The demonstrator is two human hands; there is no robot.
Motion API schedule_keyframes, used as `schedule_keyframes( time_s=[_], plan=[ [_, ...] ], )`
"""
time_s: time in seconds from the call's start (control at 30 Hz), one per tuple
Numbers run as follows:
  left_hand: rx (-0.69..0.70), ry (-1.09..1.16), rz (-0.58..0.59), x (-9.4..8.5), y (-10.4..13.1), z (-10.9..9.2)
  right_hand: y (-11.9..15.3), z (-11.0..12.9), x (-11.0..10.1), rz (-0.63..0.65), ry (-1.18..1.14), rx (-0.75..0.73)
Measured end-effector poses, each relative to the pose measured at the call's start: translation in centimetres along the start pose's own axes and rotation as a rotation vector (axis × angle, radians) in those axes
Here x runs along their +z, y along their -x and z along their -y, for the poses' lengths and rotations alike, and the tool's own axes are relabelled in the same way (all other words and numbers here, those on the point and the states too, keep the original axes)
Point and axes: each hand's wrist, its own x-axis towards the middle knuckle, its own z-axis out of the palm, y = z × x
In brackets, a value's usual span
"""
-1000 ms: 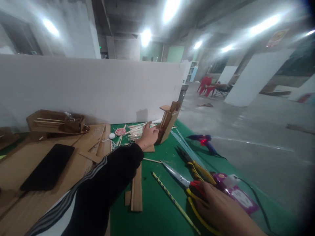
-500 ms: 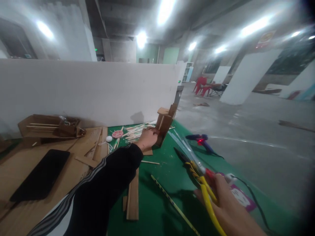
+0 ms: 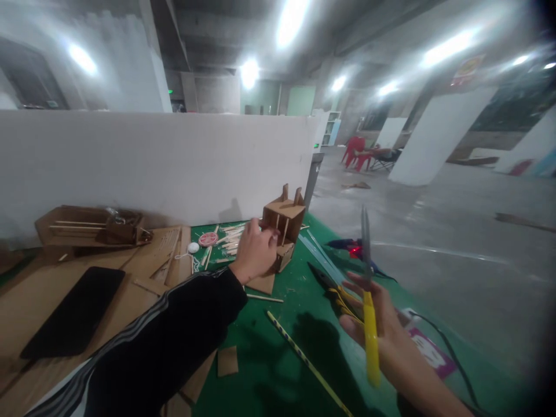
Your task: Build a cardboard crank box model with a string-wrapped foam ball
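Resembles a makeshift craft workshop located inside a bare, unfinished-looking concrete hall. Lit by ceiling lamps [image 3: 449, 46]; divided by thick pillars [image 3: 438, 136] and a white partition [image 3: 174, 168]; laid with a grey floor [image 3: 434, 231]. Equipped at the green-topped counter [image 3: 256, 382] with scissors [image 3: 372, 341], pliers [image 3: 332, 288], a glue gun [image 3: 347, 246] and cardboard sheets [image 3: 143, 249]. Furnished farther back with red chairs [image 3: 356, 149] and a shelf unit [image 3: 332, 128].

Ceiling lights [image 3: 292, 23] glare above a grey floor [image 3: 438, 217]
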Motion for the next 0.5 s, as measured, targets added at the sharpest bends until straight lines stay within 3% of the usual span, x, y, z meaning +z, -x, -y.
schedule_keyframes(
  time_s=[0.1,0.27,0.4,0.5],
  plan=[
    [-0.054,0.08,-0.096,-0.8,-1.2,0.8,-0.7,0.1,0.8,0.001,-0.085,-0.005],
    [-0.146,0.372,0.056,-0.2,-2.9,1.9,-1.8,-0.6,2.3,0.01,-0.183,-0.053],
    [-0.251,0.61,0.157,-0.5,-2.7,0.9,-2.3,-0.7,3.0,0.004,-0.208,-0.018],
    [-0.319,0.741,0.181,-2.4,-2.5,-0.8,-2.5,-0.2,3.0,-0.038,-0.172,-0.029]
  ],
)
